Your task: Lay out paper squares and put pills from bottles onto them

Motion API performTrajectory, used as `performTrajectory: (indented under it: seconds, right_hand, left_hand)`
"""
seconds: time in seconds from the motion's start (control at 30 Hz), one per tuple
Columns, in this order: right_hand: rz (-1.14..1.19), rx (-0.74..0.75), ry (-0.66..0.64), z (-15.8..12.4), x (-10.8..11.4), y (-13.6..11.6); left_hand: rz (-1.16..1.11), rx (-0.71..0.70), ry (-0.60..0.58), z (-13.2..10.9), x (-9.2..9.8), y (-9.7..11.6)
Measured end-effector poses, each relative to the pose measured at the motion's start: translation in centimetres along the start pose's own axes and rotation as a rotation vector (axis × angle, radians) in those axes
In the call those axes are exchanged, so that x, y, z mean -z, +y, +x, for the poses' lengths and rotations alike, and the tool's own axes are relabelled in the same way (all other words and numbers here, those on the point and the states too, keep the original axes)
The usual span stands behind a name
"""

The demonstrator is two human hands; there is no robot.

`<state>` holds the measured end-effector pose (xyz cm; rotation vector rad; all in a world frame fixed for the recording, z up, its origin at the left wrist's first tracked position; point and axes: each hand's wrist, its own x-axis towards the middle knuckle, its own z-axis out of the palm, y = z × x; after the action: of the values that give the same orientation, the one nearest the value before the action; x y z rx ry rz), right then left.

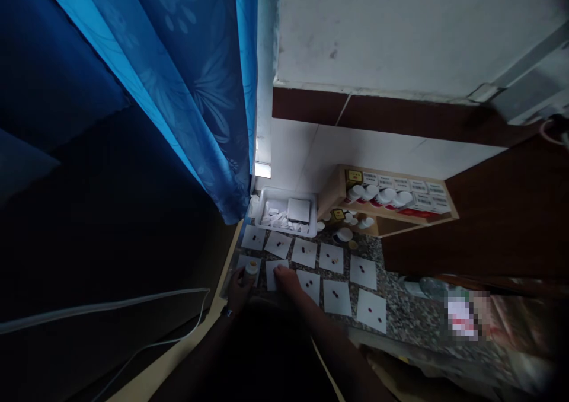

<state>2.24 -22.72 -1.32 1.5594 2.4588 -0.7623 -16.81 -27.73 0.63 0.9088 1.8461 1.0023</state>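
Note:
Several white paper squares (pixel 334 296) lie in two rows on a speckled granite counter (pixel 404 316), most with small dark pills on them. My left hand (pixel 240 288) is closed round a small bottle with a pale cap (pixel 251 267) at the left end of the near row. My right hand (pixel 288 280) rests on the paper square (pixel 272 270) beside it, fingers bent down onto the sheet; whether it pinches anything is hidden.
A white tray (pixel 311 215) of folded paper slips stands at the back of the counter. A wooden rack (pixel 338 188) holds white-capped bottles, with loose caps below. A blue curtain (pixel 195 93) hangs on the left. A white cable (pixel 111 307) runs lower left.

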Motion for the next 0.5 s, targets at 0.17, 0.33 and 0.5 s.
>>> performTrajectory:
  seconds: [0.17,0.33,0.5]
  right_hand:
    - [0.153,-0.309,0.316,-2.4,1.8,5.8]
    - [0.195,-0.770,0.480,-5.9,3.1,14.9]
    - [0.156,-0.753,0.388,-6.5,2.9,18.5]
  left_hand:
    - [0.003,-0.008,-0.007,0.0,0.3,0.0]
    - [0.006,0.006,-0.018,-0.4,0.0,0.4]
    - [0.029,-0.030,-0.039,-0.9,-0.9,0.4]
